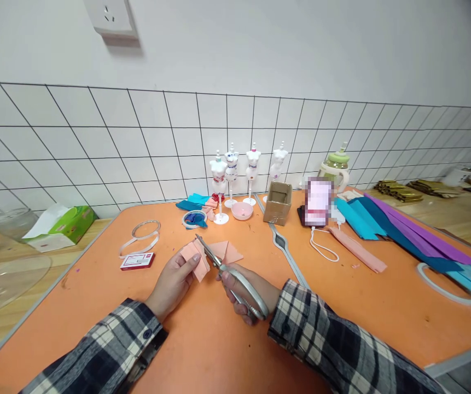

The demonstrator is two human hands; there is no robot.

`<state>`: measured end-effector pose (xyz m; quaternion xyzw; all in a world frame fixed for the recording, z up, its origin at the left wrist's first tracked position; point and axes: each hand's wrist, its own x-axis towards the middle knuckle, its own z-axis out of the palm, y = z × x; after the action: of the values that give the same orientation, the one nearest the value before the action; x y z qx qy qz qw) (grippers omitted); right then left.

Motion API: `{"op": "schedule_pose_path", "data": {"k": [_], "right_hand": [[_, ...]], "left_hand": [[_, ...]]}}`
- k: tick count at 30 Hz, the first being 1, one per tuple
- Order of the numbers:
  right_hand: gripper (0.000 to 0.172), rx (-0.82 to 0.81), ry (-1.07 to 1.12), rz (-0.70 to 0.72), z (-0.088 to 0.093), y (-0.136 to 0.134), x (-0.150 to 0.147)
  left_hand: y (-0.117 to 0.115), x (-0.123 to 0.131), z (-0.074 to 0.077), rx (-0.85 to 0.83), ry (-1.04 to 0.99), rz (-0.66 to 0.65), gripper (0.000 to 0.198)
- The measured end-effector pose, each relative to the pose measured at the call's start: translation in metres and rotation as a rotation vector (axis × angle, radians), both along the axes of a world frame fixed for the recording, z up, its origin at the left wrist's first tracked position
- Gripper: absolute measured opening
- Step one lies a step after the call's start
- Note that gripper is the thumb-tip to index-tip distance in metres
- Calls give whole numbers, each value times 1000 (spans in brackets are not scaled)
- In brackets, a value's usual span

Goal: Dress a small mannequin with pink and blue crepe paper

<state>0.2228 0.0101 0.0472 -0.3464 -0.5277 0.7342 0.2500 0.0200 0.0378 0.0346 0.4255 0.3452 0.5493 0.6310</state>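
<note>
My left hand (175, 279) pinches a small folded piece of pink crepe paper (196, 261) just above the orange table (202, 339). My right hand (246, 293) is closed round the handles of metal scissors (229, 273), whose blades point up and left and meet the paper's right edge. Another pink paper piece (227, 251) lies flat on the table just behind the blades. Both arms wear plaid sleeves.
Behind stand several small white mannequins (232, 167), a pink dish (242, 210), a cardboard box (278, 202), a phone (318, 202) and a green bottle (336, 167). Blue, purple and pink paper strips (403, 232) lie right. Tape rolls (145, 230), a red box (137, 261) and tissues (60, 224) sit left.
</note>
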Motion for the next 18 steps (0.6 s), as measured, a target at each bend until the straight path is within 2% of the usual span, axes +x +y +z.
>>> {"op": "schedule_pose_path", "data": {"k": [9, 18], "right_hand": [[62, 43, -41, 24, 7, -3, 0], [58, 89, -64, 83, -3, 3, 3]], "left_hand": [[-2, -2, 2, -43, -9, 49, 61], [-1, -4, -4, -14, 37, -5, 58]]}}
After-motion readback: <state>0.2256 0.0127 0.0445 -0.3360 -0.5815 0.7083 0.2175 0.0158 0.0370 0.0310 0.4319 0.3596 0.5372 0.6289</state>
